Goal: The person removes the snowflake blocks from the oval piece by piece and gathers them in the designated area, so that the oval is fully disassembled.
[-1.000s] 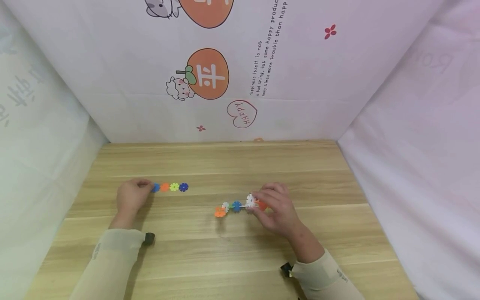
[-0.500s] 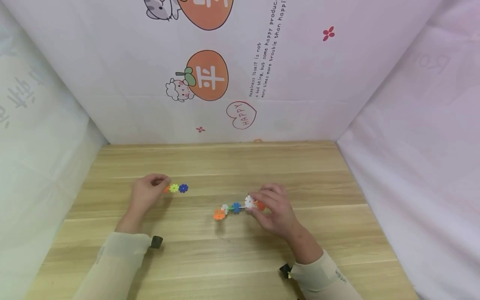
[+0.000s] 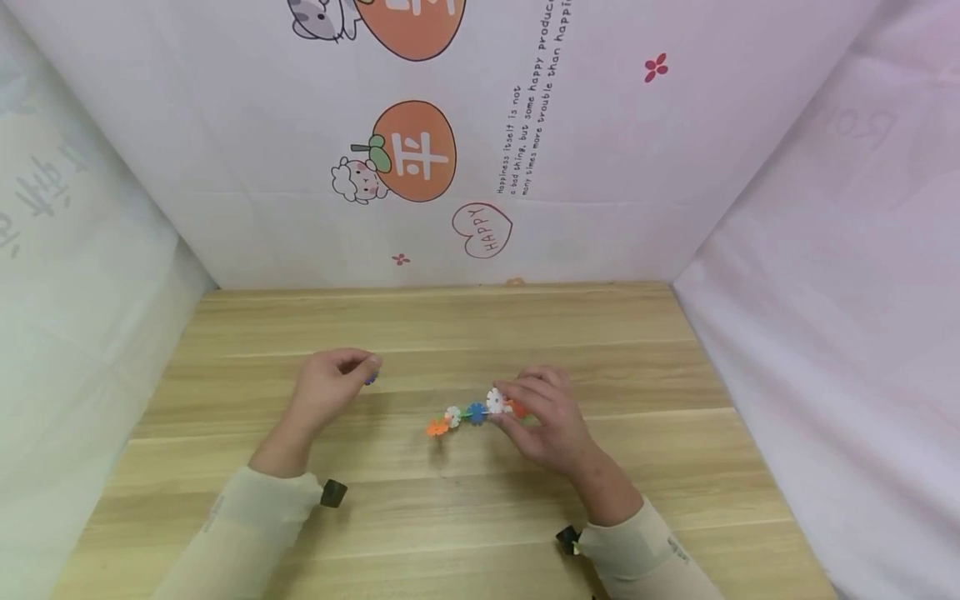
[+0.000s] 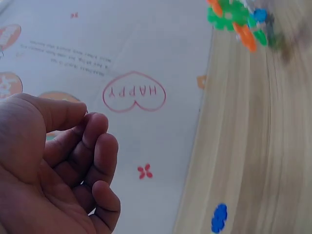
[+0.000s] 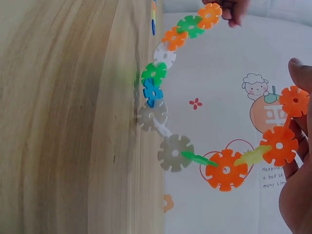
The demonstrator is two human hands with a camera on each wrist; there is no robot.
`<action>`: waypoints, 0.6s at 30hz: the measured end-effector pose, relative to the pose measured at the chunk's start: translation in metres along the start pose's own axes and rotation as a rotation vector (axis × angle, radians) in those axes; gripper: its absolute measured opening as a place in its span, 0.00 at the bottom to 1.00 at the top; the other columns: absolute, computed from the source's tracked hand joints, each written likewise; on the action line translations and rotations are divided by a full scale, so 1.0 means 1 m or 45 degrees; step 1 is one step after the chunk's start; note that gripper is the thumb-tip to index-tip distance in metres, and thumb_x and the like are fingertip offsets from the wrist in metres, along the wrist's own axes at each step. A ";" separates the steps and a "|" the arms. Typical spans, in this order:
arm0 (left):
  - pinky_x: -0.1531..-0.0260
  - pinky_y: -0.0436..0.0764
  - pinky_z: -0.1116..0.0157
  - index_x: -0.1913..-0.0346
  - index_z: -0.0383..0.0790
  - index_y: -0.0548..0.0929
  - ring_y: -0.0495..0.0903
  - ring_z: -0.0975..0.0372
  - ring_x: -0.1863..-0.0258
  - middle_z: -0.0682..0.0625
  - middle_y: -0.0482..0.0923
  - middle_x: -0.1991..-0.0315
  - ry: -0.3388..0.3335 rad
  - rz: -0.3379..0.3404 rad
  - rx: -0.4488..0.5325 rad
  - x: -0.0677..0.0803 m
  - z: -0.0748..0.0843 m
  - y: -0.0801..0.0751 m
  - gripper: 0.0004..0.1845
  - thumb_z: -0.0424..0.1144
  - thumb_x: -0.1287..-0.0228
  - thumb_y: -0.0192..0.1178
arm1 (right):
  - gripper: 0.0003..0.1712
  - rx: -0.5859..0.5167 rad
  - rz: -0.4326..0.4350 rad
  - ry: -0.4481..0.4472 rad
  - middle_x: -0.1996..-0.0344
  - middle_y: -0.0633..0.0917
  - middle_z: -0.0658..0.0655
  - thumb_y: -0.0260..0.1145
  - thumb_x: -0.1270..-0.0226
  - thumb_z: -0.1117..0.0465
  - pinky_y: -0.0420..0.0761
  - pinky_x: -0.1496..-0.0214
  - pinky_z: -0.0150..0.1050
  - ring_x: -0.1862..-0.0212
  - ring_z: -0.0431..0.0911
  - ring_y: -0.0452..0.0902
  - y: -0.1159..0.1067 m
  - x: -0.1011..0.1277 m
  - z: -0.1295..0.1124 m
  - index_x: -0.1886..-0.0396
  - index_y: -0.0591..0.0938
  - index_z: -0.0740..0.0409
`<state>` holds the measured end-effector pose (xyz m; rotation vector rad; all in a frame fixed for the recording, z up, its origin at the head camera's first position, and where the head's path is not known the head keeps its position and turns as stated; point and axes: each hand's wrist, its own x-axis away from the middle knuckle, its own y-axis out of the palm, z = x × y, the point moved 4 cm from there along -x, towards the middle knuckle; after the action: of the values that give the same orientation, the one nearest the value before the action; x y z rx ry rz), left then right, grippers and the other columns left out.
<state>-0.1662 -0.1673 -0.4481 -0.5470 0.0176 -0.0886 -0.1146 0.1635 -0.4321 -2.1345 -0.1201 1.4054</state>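
Note:
My right hand (image 3: 553, 421) grips one end of a chain of interlocking plastic snowflake discs (image 3: 476, 413). The discs are orange, green, white, blue and yellow. In the right wrist view an orange disc (image 5: 295, 101) lies between the right thumb and fingers, and the chain curves away to another orange disc (image 5: 209, 16) at its far end. My left hand (image 3: 330, 390) hovers over a row of loose discs on the table, thumb tip against index finger, with nothing visible between them. A dark blue disc (image 4: 219, 218) shows just past its fingertips; the hand hides other discs from the head camera.
A wood-grain table (image 3: 420, 517) lies beneath both hands. Behind it hangs a white cloth (image 3: 600, 167) printed with cartoons and lettering, and more white cloth hangs at both sides. A black wrist camera (image 3: 333, 493) sits at the left sleeve.
My left hand has slid right along the row of loose discs, from its left end to the dark blue one. My right hand and the chain have barely moved.

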 end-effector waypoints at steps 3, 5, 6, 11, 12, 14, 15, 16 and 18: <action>0.56 0.85 0.57 0.50 0.42 0.90 0.86 0.56 0.55 0.50 0.89 0.58 0.007 -0.065 0.029 0.004 0.012 0.010 0.20 0.55 0.26 0.62 | 0.20 -0.008 0.000 -0.001 0.61 0.91 0.53 0.74 0.31 0.50 0.71 0.51 0.51 0.57 0.53 0.78 0.001 -0.001 -0.001 0.51 0.89 0.60; 0.60 0.85 0.58 0.53 0.45 0.90 0.85 0.57 0.57 0.52 0.89 0.60 0.023 -0.088 0.042 0.006 0.019 0.016 0.17 0.54 0.26 0.63 | 0.20 -0.016 0.000 -0.004 0.61 0.90 0.52 0.74 0.31 0.50 0.71 0.51 0.51 0.57 0.53 0.78 0.002 -0.002 -0.001 0.50 0.89 0.60; 0.62 0.84 0.58 0.54 0.46 0.91 0.85 0.57 0.59 0.53 0.88 0.60 0.039 -0.101 0.042 0.008 0.023 0.018 0.15 0.53 0.26 0.63 | 0.20 -0.019 -0.001 -0.006 0.61 0.90 0.52 0.74 0.31 0.50 0.71 0.51 0.51 0.57 0.53 0.78 0.002 -0.002 -0.001 0.50 0.89 0.60; 0.70 0.81 0.60 0.58 0.50 0.91 0.81 0.54 0.67 0.55 0.87 0.65 0.131 -0.171 0.066 0.013 0.041 0.030 0.11 0.50 0.25 0.64 | 0.20 -0.026 -0.016 -0.004 0.61 0.90 0.52 0.75 0.33 0.51 0.71 0.50 0.51 0.56 0.52 0.78 0.004 -0.002 -0.002 0.49 0.89 0.59; 0.70 0.81 0.60 0.58 0.49 0.91 0.81 0.54 0.67 0.56 0.87 0.65 0.148 -0.188 0.076 0.014 0.044 0.033 0.10 0.50 0.25 0.64 | 0.20 -0.026 -0.022 -0.001 0.61 0.90 0.52 0.76 0.33 0.51 0.71 0.50 0.51 0.56 0.52 0.78 0.004 -0.002 -0.001 0.48 0.89 0.59; 0.70 0.81 0.61 0.57 0.48 0.91 0.81 0.55 0.67 0.55 0.87 0.65 0.191 -0.223 0.095 0.015 0.051 0.038 0.10 0.48 0.26 0.64 | 0.20 -0.025 -0.040 0.009 0.60 0.90 0.52 0.76 0.33 0.51 0.71 0.49 0.51 0.55 0.52 0.78 0.005 -0.002 -0.001 0.48 0.89 0.59; 0.70 0.81 0.61 0.56 0.48 0.91 0.81 0.55 0.67 0.55 0.88 0.64 0.206 -0.240 0.098 0.016 0.054 0.041 0.10 0.48 0.26 0.64 | 0.21 -0.026 -0.050 0.015 0.60 0.90 0.52 0.76 0.33 0.51 0.71 0.49 0.51 0.55 0.52 0.78 0.005 -0.002 -0.001 0.48 0.89 0.59; 0.69 0.81 0.61 0.56 0.47 0.92 0.82 0.56 0.66 0.55 0.88 0.64 0.219 -0.256 0.103 0.017 0.057 0.044 0.10 0.47 0.26 0.65 | 0.21 -0.026 -0.060 0.020 0.60 0.90 0.51 0.75 0.32 0.50 0.71 0.49 0.51 0.55 0.51 0.78 0.006 -0.002 -0.001 0.47 0.89 0.58; 0.69 0.82 0.61 0.55 0.46 0.92 0.82 0.57 0.66 0.55 0.88 0.63 0.237 -0.290 0.100 0.018 0.062 0.051 0.10 0.47 0.26 0.64 | 0.21 -0.023 -0.079 0.026 0.60 0.90 0.51 0.75 0.32 0.50 0.71 0.49 0.50 0.54 0.51 0.77 0.006 -0.002 0.000 0.47 0.88 0.58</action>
<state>-0.1419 -0.0933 -0.4216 -0.4594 0.1327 -0.3605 -0.1168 0.1571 -0.4332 -2.1407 -0.1902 1.3521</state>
